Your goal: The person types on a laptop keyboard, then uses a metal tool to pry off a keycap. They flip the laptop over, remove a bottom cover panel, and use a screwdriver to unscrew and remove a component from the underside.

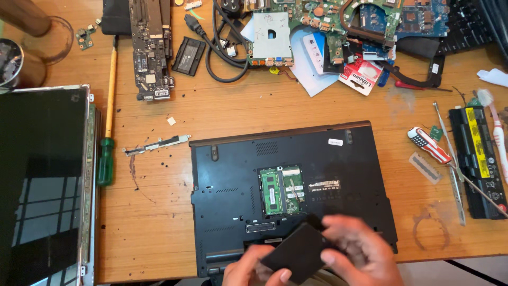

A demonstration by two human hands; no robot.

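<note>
A black laptop base [349,175] lies upside down on the wooden table, its memory bay open with green memory modules [283,189] showing. At the near edge both my hands hold a small flat black cover panel [296,253], tilted above the laptop's front. My left hand [248,270] grips its lower left corner. My right hand [360,249] pinches its right side; it is blurred.
A bare display panel [42,185] lies at the left beside a green-handled screwdriver [107,132]. A metal hinge bracket [156,144] sits near it. Circuit boards [151,47], cables and parts crowd the back. A red-and-white screwdriver [427,144] and a black battery [476,159] lie right.
</note>
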